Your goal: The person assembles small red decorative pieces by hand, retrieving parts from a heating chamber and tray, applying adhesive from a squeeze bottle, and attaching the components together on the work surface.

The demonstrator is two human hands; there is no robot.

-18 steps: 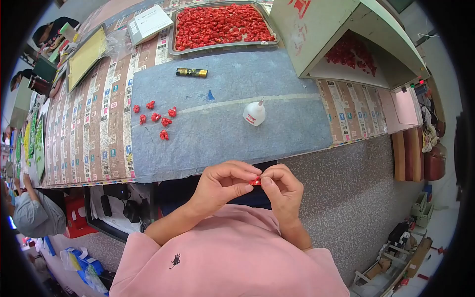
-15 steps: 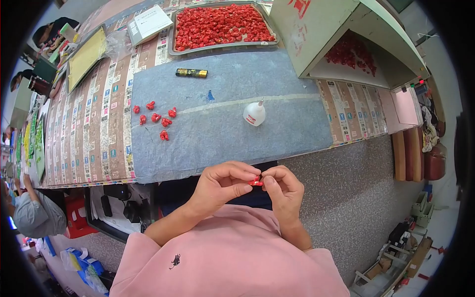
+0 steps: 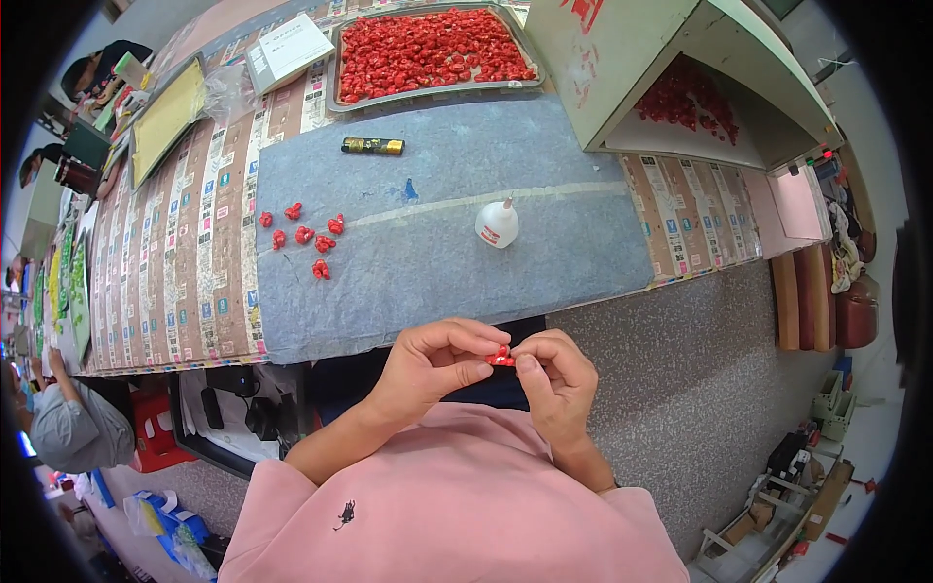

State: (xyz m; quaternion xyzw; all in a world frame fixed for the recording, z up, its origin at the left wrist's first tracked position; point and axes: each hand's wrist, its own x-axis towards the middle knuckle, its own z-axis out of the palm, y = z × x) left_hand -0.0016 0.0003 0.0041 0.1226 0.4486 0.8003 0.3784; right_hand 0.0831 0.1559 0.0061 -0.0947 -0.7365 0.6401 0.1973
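Note:
Between the fingertips of both hands, just off the table's near edge, is a small glossy red piece (image 3: 501, 357); the fingers hide part of it, and its exact kind is unclear. My left hand (image 3: 434, 361) pinches it from the left. My right hand (image 3: 558, 375) closes on its right side with thumb and forefinger. Several similar red knotted pieces (image 3: 304, 235) lie loose on the left of the blue mat (image 3: 428, 282). A white squeeze bottle (image 3: 498, 224) with a thin tip stands upright on the mat, beyond my hands.
A metal tray (image 3: 335, 102) heaped with red pieces sits at the back. A black and gold cylinder (image 3: 372, 146) lies on the mat. At right stands an open-fronted box (image 3: 603, 117) with red pieces inside. A white carton (image 3: 290, 51) and yellow-lined tray (image 3: 167, 121) are at left.
Both hands stay together on the red piece, with only a slight shift of the fingers. The whole view has moved a little; nothing on the table has been displaced.

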